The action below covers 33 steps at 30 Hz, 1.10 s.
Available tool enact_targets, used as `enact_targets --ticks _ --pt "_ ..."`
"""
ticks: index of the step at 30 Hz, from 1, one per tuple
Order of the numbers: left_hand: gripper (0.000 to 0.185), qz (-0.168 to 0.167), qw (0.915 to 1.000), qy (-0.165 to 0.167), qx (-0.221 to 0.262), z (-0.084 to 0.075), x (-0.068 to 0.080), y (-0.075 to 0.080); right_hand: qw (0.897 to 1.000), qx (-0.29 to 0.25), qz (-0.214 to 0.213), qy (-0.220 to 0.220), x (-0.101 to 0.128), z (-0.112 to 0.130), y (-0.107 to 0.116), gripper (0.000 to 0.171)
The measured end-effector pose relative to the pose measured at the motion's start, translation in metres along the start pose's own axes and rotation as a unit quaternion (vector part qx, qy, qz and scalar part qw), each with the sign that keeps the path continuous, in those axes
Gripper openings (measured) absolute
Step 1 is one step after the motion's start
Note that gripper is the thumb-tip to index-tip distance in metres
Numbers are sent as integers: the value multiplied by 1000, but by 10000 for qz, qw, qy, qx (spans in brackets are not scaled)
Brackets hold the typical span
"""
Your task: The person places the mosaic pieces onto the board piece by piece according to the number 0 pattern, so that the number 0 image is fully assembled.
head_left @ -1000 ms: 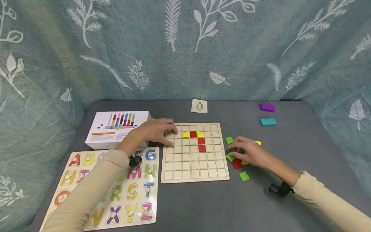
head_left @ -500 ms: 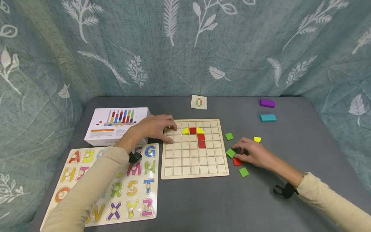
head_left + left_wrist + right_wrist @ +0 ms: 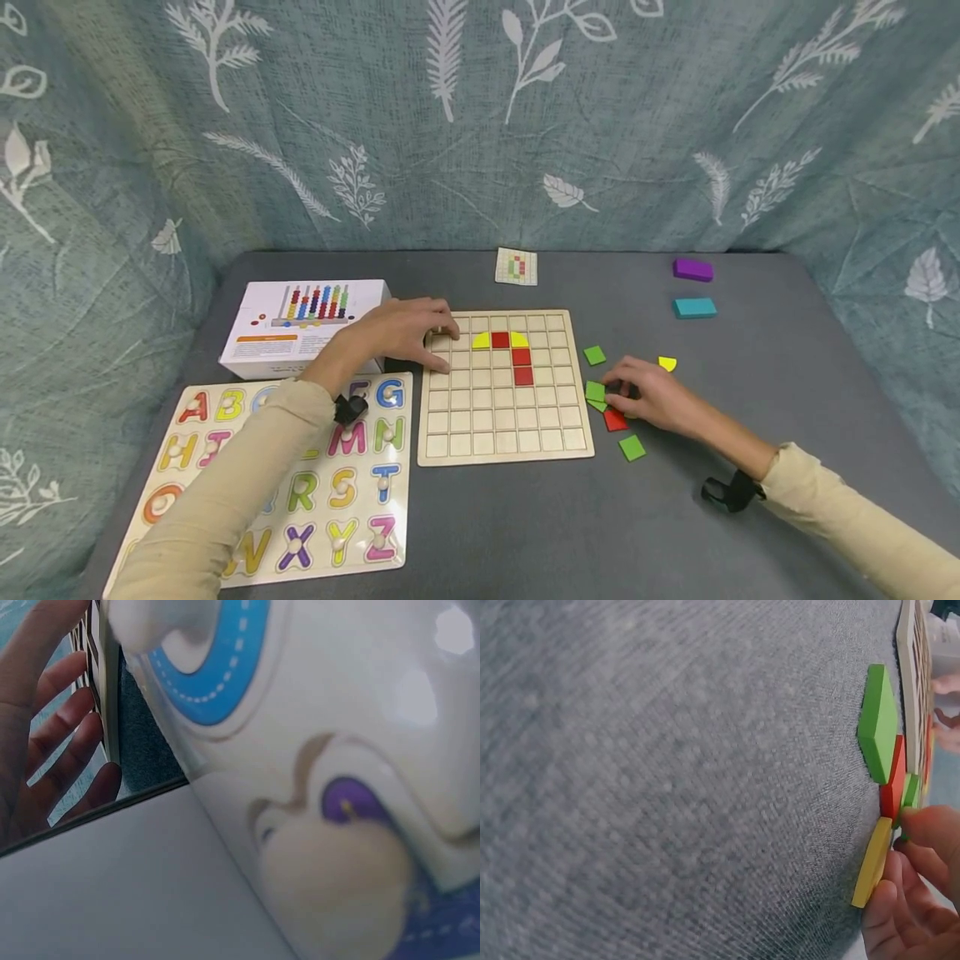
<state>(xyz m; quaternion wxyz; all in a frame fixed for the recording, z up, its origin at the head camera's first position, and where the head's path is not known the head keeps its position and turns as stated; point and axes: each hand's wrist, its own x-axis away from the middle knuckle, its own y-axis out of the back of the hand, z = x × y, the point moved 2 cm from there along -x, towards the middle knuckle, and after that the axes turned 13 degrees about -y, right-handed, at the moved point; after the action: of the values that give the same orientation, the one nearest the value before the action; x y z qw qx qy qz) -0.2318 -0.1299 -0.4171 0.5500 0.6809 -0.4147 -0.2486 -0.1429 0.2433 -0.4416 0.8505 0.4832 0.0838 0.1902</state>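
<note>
A wooden grid board (image 3: 457, 425) lies mid-table, bearing red square tiles (image 3: 522, 357) and two yellow quarter-round tiles (image 3: 481, 341) in its upper cells. My left hand (image 3: 405, 332) rests at the board's upper left, thumb and fingers spread apart; in the left wrist view its fingertips meet the board's edge (image 3: 109, 690). Right of the board, my right hand (image 3: 648, 392) pinches a green square tile (image 3: 595, 391) between thumb and fingertips, with another green tile partly beneath it. Close by lie a red tile (image 3: 616, 420) and, in the right wrist view, a yellow tile (image 3: 872, 862) beside the fingers.
Loose green tiles (image 3: 632, 447) and a yellow quarter-round piece (image 3: 667, 364) surround the right hand. A pattern card (image 3: 516, 267) sits behind the board. Left are a white box (image 3: 262, 354) and an alphabet puzzle (image 3: 322, 458). Purple (image 3: 692, 269) and teal blocks (image 3: 694, 308) lie back right.
My right hand has closed in on the green tiles; the upper one has turned, uncovering another beneath. The yellow quarter-round at the back is now uncovered. My left hand stays at the board.
</note>
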Motion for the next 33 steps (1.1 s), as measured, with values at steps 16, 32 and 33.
enact_targets --ticks 16,32,33 --pt "50 48 10000 37 -26 0 -2 -1 9982 -400 -349 -277 -5 -2 -2 9" --pt "50 23 10000 -7 -47 1 -2 1 9944 133 -107 1047 20 1 -1 15" --pt "50 17 10000 -18 -47 1 -2 1 9939 209 -85 1082 20 1 -1 14"
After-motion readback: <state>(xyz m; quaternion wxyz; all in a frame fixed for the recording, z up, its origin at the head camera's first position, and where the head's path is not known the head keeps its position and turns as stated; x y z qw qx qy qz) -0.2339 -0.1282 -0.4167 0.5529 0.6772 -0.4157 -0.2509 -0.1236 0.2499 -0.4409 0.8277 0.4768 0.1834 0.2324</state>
